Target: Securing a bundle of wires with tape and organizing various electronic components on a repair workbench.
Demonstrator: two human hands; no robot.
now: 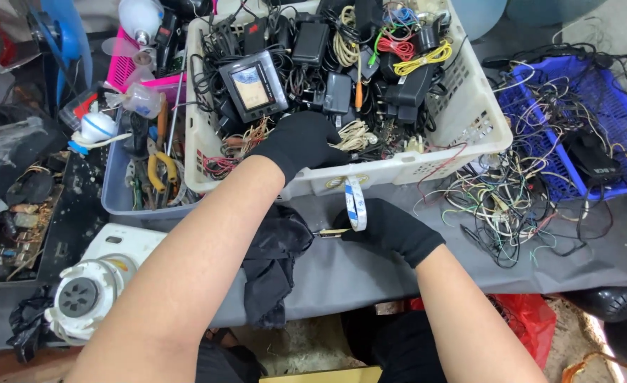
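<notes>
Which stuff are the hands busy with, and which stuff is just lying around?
In use:
- left hand, reaching into the white basket of chargers and cables
- right hand, holding a small tool
- white-and-blue strip

Lying about:
- blue basket
- loose wire tangle
- black cloth
- white appliance
- yellow-handled pliers

I see bare cloth (pixel 356 276) free below my hands; the crammed crate (pixel 469 120) blocks ahead, loose wires (pixel 498 206) right, black rag (pixel 271 262) left.

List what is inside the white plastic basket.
The white plastic basket holds black power adapters, coiled cables, a small grey screen unit; the gloved left hand covers some contents, deeper layers hidden.
</notes>
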